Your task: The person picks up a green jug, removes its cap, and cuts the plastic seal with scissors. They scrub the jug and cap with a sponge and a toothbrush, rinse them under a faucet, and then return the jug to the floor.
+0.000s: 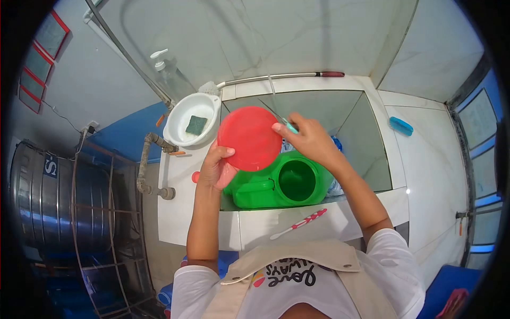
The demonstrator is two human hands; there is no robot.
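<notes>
My left hand [215, 166] grips the lower left edge of a red round lid [248, 139], its flat face turned up toward me. At the lid's right edge, my right hand [307, 137] closes around a thin metal tool with a teal handle [290, 126]. The tool's narrow metal end points up and left, behind or beside the lid; its exact kind does not show. Below both hands a green plastic container [255, 196] with a wide round opening lies in the tiled basin. Part of it is hidden by the lid.
A pink-and-white brush [300, 224] lies on the near ledge [212, 228]. At left stand a white bowl [172, 127] with a green sponge [196, 125] and a pump bottle [169, 74]. A long-handled pole [287, 77] rests along the back; a blue brush [401, 126] sits right.
</notes>
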